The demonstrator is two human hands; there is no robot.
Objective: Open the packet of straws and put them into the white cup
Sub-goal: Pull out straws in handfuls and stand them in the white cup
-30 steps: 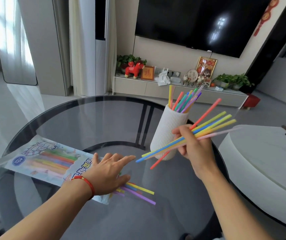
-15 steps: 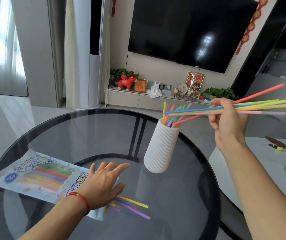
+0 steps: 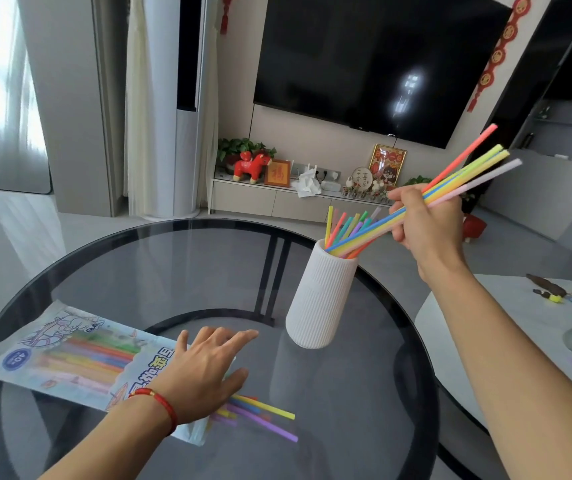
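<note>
- Our round glass table [image 3: 173, 271] fronts a wall-mounted TV [image 3: 364, 64].
- Left of the white cup [image 3: 319, 299], our left hand [image 3: 205, 372] lies flat, fingers spread, on the packet [image 3: 70, 362].
- Our right hand [image 3: 423, 223] grips a bundle of straws [image 3: 464, 168], tips entering the cup.

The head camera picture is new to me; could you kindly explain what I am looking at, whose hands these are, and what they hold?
There is no machine: a person wears a camera on the head, looking down at their own hands. The right hand grips a bundle of straws, lower ends dipping into the white cup, which already has straws in it. The left hand lies flat on the opened packet. Several loose straws poke out of it onto the round glass table.
</note>
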